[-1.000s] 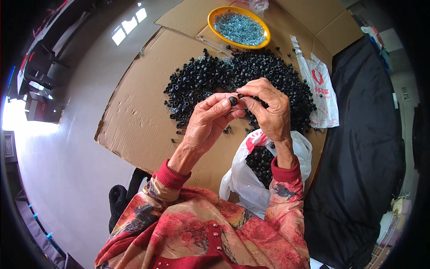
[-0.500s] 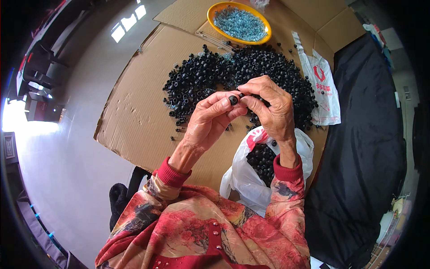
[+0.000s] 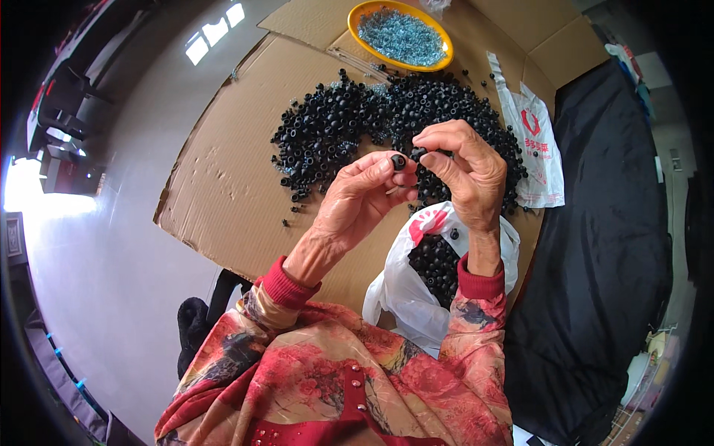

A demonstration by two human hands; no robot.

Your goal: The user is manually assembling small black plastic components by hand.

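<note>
Here, the left hand (image 3: 353, 195) and right hand (image 3: 472, 167) are pinching black pieces (image 3: 399, 162), partly hiding the black heap (image 3: 320, 123) and open white bag (image 3: 420, 308).

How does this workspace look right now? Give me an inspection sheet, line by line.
Surface: brown cardboard, dented at left.
Job's things: pile of black beads; open white bag holding more; yellow dish of pale blue pieces.
Clutter: flat white bag with red print, right of the pile.
Left hand: pinches a black bead.
Right hand: pinches another.
Cables: nothing clearly seen.
Surroundings: grey floor left, black cloth right.
</note>
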